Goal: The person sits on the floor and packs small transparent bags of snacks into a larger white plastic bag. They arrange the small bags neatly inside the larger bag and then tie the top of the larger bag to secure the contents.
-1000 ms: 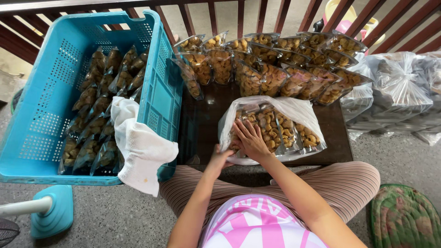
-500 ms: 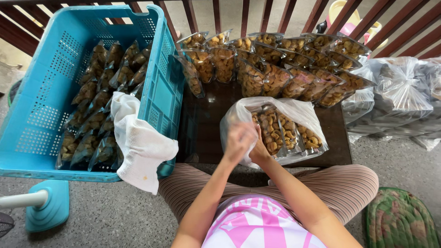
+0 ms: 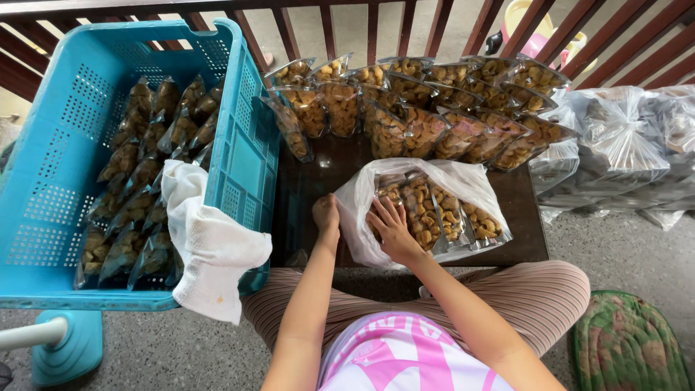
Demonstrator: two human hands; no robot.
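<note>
Lying at the frame's centre on the dark table (image 3: pixel 304 181), the clear plastic bag (image 3: pixel 463 181) runs lengthwise left to right, mouth facing lower left, filled with slim snack packets (image 3: pixel 434 210). The right hand (image 3: pixel 394 230) presses flat and open on the packets; the left hand (image 3: pixel 326 215) is clenched on the bag's edge.

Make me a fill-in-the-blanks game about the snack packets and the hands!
1. The right hand lies flat on packets inside a clear plastic ____.
2. The basket holding packets is coloured ____.
3. A ____ cloth hangs over the basket's rim.
4. The left hand is closed at the bag's ____ edge.

Missing words: bag; blue; white; left
</note>
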